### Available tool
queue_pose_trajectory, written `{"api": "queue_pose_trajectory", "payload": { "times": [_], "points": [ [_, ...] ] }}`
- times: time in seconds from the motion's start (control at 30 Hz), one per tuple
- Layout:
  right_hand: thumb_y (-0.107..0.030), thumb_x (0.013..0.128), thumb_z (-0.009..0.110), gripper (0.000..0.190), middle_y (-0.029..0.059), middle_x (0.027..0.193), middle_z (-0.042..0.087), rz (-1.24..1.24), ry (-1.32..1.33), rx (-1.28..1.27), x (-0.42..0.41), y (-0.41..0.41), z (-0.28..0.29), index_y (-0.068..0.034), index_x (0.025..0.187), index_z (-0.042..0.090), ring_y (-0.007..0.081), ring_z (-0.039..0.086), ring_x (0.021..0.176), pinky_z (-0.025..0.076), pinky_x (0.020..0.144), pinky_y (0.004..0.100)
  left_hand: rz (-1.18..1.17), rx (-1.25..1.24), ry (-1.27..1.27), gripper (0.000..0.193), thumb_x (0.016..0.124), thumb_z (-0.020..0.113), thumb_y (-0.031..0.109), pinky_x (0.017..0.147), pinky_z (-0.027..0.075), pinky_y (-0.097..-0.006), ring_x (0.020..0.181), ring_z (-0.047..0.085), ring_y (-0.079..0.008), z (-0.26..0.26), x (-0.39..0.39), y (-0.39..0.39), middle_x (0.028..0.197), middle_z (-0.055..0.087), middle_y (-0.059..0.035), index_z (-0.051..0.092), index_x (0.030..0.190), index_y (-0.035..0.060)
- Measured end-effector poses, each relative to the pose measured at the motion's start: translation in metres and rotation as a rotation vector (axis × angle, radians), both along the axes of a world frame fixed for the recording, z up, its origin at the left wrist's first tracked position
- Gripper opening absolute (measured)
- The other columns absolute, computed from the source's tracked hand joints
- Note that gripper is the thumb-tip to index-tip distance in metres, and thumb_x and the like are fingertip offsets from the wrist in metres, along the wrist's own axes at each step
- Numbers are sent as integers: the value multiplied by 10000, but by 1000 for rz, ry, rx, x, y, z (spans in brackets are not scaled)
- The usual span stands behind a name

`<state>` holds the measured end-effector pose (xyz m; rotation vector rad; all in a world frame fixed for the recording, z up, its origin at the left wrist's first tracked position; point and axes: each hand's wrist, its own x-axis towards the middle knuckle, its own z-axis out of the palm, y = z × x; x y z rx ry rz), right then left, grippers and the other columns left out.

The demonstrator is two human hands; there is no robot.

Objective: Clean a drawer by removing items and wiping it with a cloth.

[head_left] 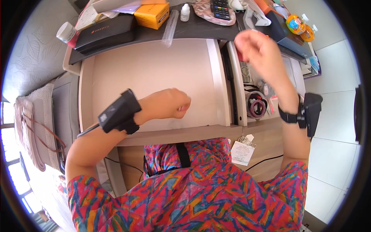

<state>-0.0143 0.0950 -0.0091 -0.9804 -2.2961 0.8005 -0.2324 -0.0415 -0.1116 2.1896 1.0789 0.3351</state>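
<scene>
My left hand is curled into a fist above the pale floor of a pulled-out left drawer; I see nothing sticking out of it. Below that fist, a faint clear item lies near the drawer's front wall. Over the back of a second open drawer on the right is my right hand, blurred, its fingers bent. Something red shows beside those fingers, and whether they hold it is unclear. In the right drawer, a round clear container holds coiled bands.
On the dark tabletop stand a black case, a yellow box, a white dropper bottle, a remote control and a dark blue box. A clear plastic sleeve overhangs the left drawer. A paper tag lies below the drawers.
</scene>
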Motion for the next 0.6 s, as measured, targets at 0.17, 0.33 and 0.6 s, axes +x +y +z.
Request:
{"api": "queue_pose_trajectory", "payload": {
  "times": [0.17, 0.33, 0.6],
  "points": [
    [-234, 847, 593, 204, 24, 609, 546, 141, -176, -248, 11, -48, -20, -30, 833, 594, 113, 504, 540, 395, 507, 246, 139, 74, 40, 104, 708, 614, 90, 550, 442, -348, 656, 574, -265, 21, 16, 12, 670, 552, -84, 521, 710, 46],
    [-255, 807, 607, 214, 119, 690, 615, 196, -229, -269, 10, -73, -26, -41, 800, 605, 277, 593, 609, 459, 553, 359, -56, 50, 266, 105, 713, 631, 117, 617, 476, -357, 792, 572, -251, -9, 10, -11, 806, 570, -66, 543, 709, 61],
    [-277, 804, 606, 250, 104, 740, 595, 474, -211, -98, 32, -106, -65, -27, 797, 597, 302, 566, 679, 461, 626, 372, 216, 352, 487, 94, 720, 581, 99, 566, 483, -317, 648, 586, -214, -10, -19, 5, 688, 574, -71, 554, 738, 11]
  ]
}}
